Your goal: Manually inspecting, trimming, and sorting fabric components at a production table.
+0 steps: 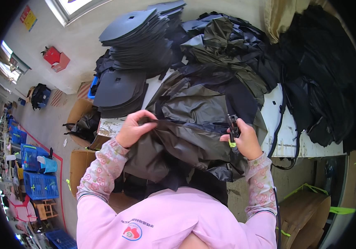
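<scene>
Dark olive-grey shiny fabric [198, 108], sewn together with black cloth, lies across the table and hangs over its near edge toward my lap. My left hand [138, 126] pinches a dark edge of it between thumb and fingers. To the right, over the same fabric, my right hand [244, 139] is closed around small black thread snips [232, 126]. Their narrow tip points away from me, and a yellow-green tie shows at the lower end. The fingers hide part of the snips' handle.
Stacked dark grey panels [122, 89] stand at the far left of the white table [283, 128]. A fabric heap [223, 37] lies at the back, black bags [323, 83] at the right. Cardboard boxes [306, 211] stand below; blue crates [41, 184] line the floor at left.
</scene>
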`<state>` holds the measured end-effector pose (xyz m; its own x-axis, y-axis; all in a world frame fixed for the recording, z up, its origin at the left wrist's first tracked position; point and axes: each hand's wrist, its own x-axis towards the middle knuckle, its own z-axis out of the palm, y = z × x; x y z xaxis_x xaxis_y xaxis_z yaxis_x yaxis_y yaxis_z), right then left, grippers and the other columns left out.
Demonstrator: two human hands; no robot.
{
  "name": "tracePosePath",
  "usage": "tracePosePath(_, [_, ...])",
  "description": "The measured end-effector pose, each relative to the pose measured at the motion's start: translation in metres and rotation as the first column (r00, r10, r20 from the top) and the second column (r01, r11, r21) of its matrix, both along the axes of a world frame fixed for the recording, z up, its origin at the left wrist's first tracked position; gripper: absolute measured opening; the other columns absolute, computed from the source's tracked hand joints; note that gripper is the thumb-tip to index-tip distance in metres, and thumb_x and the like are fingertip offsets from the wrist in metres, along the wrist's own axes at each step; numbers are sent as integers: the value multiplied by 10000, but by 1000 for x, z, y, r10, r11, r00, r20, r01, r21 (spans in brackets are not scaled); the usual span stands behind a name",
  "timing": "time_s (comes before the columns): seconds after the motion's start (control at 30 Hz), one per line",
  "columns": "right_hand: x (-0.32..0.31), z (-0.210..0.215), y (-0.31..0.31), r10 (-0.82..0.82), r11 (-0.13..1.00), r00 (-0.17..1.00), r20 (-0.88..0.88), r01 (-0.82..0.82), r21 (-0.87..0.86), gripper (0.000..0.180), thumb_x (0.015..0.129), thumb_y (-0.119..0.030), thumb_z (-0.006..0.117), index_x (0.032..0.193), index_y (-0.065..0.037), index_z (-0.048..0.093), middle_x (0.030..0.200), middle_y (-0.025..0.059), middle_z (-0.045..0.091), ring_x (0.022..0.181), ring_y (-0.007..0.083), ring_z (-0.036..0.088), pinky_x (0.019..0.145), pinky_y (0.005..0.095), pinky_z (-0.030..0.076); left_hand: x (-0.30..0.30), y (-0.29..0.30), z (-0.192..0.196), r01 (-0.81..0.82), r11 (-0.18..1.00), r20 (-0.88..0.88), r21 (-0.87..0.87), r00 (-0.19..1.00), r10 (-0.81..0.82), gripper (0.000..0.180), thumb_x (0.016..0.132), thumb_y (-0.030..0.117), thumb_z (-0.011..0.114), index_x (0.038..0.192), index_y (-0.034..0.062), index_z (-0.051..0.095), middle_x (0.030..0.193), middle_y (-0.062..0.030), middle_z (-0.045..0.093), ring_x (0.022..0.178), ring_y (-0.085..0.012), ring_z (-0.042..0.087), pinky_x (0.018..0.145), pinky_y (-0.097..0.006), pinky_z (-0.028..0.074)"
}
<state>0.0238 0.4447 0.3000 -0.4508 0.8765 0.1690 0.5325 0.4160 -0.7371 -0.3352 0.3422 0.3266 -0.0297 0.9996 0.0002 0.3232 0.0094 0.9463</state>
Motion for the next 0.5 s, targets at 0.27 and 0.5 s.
tracePosePath(0.27, [38,-54,-20,-64,961,992,-106,33,-273,393,702,-132,852,883,18,537,768,128,622,695,216,599,686,341,491,51,27,-17,344,907,-629,242,768,-124,397,796,249,756,1111,54,613,1192,-164,578,1147,-358,525,977,-427,430])
tracePosePath(0.5, [33,-34,-35,-49,969,986,-161,8,-246,318,742,-109,815,884,-4,551,768,103,616,682,192,572,665,315,478,160,61,-51,587,782,-559,210,728,-397,427,803,325,756,1097,49,614,1135,-162,597,1065,-347,556,885,-421,466])
